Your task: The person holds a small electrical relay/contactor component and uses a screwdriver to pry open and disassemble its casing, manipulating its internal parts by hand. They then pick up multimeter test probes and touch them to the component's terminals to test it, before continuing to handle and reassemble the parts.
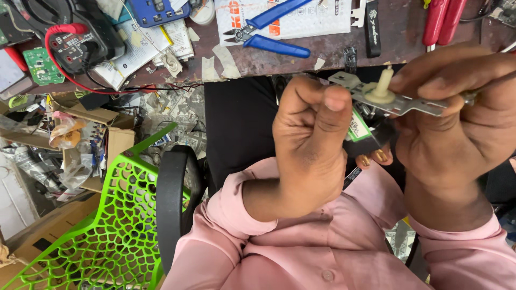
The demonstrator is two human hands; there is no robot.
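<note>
Pink sleeves [333, 247] lie nearest. Above them the left hand [309, 145] is curled shut beside a switch [384, 102], thumb against its metal plate. The right hand [457, 118] grips the plate's other end, fingers closed over it. Beyond, blue pliers [271, 32] rest on the bench [376, 48].

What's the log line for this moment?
left hand: closed beside switch part | right hand: gripping part | bench: blue cutters
</note>
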